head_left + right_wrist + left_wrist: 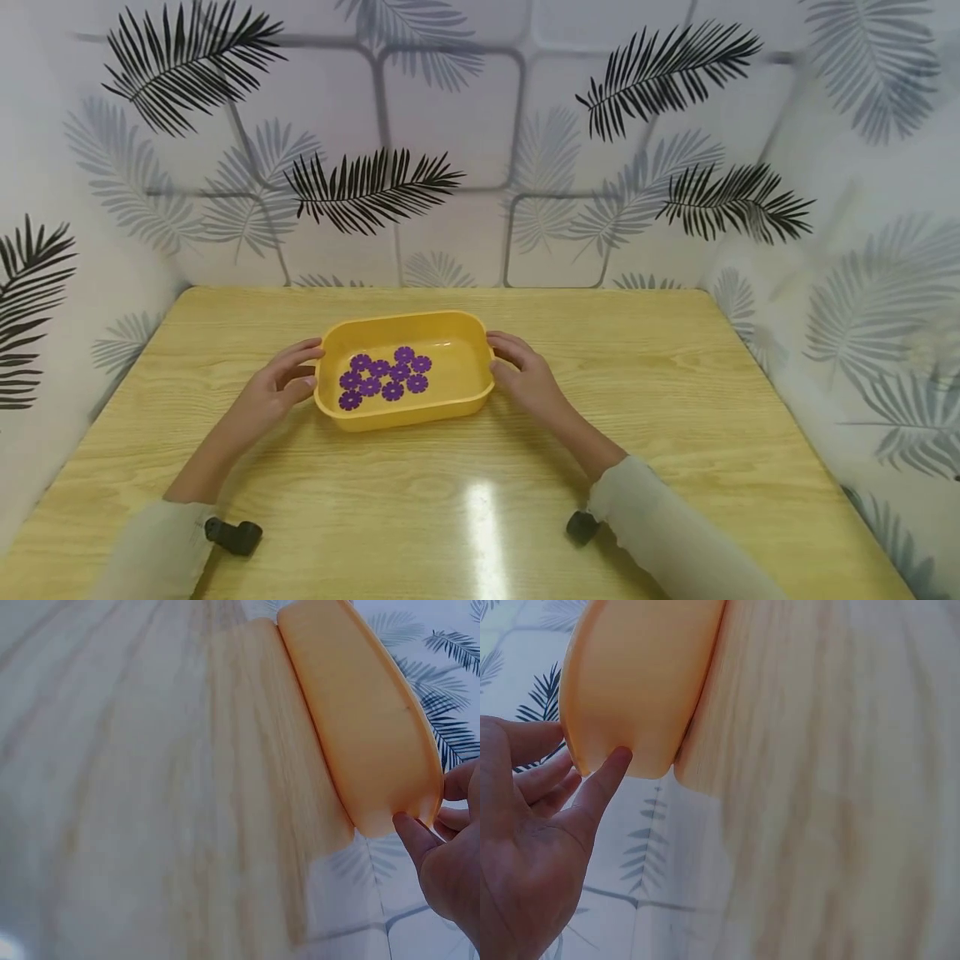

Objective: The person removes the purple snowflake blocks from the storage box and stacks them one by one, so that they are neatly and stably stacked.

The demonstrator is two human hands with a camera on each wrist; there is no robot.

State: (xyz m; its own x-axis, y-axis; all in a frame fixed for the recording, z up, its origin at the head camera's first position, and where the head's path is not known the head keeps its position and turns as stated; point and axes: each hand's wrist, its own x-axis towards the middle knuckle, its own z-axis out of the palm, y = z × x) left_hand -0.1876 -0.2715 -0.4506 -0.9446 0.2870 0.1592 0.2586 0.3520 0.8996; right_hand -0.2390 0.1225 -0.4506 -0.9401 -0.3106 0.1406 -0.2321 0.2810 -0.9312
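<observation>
A yellow plastic tray (pixel 457 375) with rounded corners sits on the table, tilted slightly in the head view. Several purple notched discs (pixel 380 369), shaped like flowers, lie in its left and middle part. At the tray's left end my left hand (pixel 266 392) holds the rim. In the left wrist view its thumb (pixel 619 761) presses the outer wall while the other fingers reach round the far side. My right hand (pixel 532 387) grips the opposite end likewise, its thumb (pixel 411 829) against the wall in the right wrist view. Parts of the other fingers are hidden behind the tray.
The light wood table (pixel 637 375) extends round the tray on all sides. Behind it stands a pale wall covering (pixel 457 125) with a leaf pattern. Small black devices (pixel 234 536) are on both wrists, over light sleeves. Glare marks the table's front.
</observation>
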